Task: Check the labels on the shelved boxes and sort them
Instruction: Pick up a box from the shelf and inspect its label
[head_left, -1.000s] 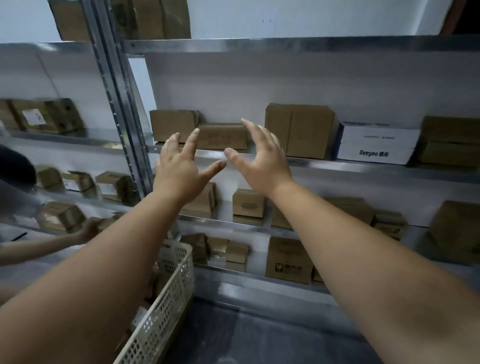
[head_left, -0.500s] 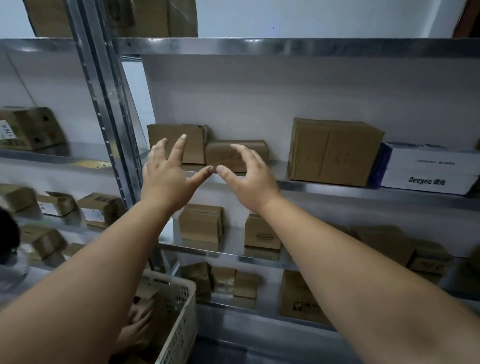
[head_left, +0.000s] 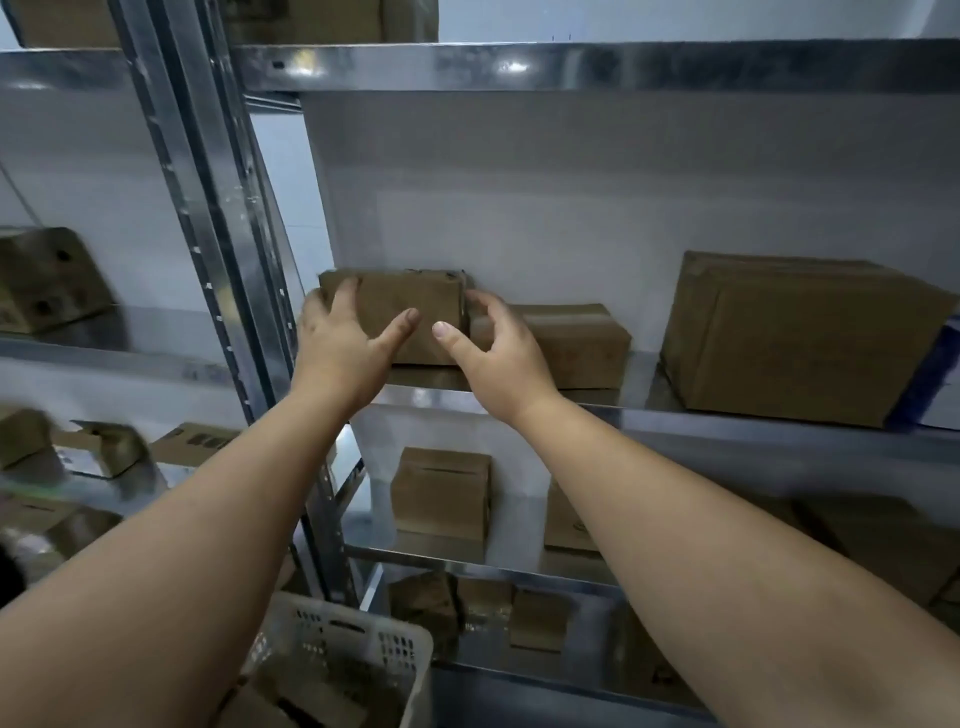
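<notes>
In the middle of the frame, a small brown cardboard box (head_left: 415, 293) is seen at the left end of a grey metal shelf (head_left: 727, 418), flanked by 2 bare hands. The left hand (head_left: 337, 353) is laid against its left end with fingers spread and straight and the thumb stretched across the front face, while the right hand (head_left: 496, 358) is hooked round its right end with fingers curled. A flatter brown cardboard box (head_left: 571, 338) is set just beside it on the right, and a white perforated plastic basket (head_left: 400, 649) is seen at lower left.
</notes>
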